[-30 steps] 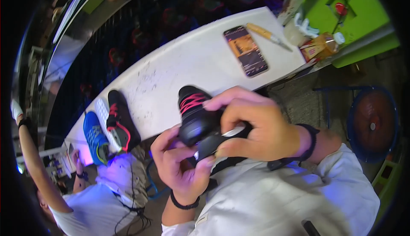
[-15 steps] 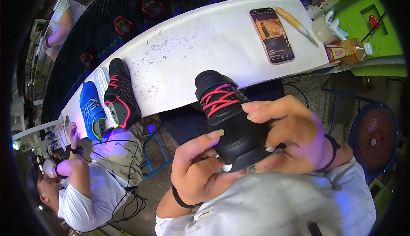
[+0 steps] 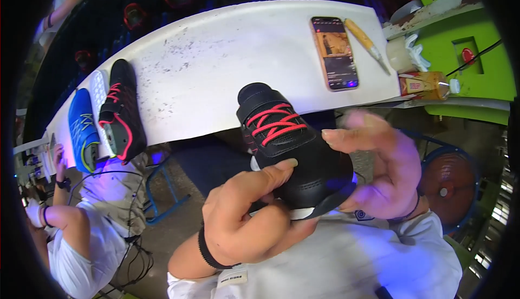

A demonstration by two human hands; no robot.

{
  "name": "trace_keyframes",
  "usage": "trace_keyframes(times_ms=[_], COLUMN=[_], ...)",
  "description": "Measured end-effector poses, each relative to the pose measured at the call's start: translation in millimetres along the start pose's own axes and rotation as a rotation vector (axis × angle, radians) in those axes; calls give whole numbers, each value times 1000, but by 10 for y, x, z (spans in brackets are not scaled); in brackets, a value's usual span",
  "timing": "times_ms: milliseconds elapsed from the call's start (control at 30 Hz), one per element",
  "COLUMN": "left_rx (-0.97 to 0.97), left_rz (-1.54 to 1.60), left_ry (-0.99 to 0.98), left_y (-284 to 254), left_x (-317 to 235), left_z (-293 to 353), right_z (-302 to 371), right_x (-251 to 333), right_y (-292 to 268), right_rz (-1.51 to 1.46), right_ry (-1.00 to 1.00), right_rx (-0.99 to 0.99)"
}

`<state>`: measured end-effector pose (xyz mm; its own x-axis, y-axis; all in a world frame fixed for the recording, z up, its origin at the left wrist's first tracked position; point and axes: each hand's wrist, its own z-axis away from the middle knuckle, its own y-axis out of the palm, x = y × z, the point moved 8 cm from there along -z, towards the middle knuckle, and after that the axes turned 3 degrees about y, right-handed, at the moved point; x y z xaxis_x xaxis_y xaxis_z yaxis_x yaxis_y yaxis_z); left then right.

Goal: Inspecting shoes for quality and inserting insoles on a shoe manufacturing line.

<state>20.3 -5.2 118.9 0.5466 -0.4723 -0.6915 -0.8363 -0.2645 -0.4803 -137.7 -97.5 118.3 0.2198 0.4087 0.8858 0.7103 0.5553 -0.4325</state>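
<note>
A black shoe with red laces is held in front of my chest, its toe toward me and a strip of white showing under the toe edge. My left hand is closed around its left side, thumb pressed on top and fingers curled beneath. At the toe's right side is my right hand, lower fingers against the edge and a thumb or finger tip by the upper. Part of that hand is smeared by motion, and its contact underneath is hidden.
A white table curves ahead. At its left lie a blue shoe, a white sole and another black shoe. Rightward are a phone, a wooden-handled knife and a bottle. A co-worker sits left; a fan stands right.
My right hand has loosened and shifted, with a finger lifting in a blur. The shoe has turned slightly and my left thumb has slid further onto it. The whole view has shifted.
</note>
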Motion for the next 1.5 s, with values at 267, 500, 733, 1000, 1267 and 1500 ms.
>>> trace_keyframes(times_ms=[267, 500, 733, 1000, 1267, 1500], left_rx=[-66, -85, 33, 21, -175, -349], left_rz=[-19, -40, -267, -326, -129, 169], left_ry=[-86, -112, -78, -22, 34, -316], left_y=[409, 622, 858, 999, 139, -500], left_x=[214, 683, 746, 675, 396, 327], left_z=[-88, 65, -118, -193, 90, 598], right_z=[-215, -225, -248, -196, -347, -114], right_x=[-341, -731, -652, -660, -65, 8], right_y=[-24, -231, -462, -382, 34, 979], right_rz=[-436, -594, 96, 628, -772, -107], right_ry=[16, 40, 201, 239, 35, -408], right_rx=[38, -67, -64, -87, -60, 155])
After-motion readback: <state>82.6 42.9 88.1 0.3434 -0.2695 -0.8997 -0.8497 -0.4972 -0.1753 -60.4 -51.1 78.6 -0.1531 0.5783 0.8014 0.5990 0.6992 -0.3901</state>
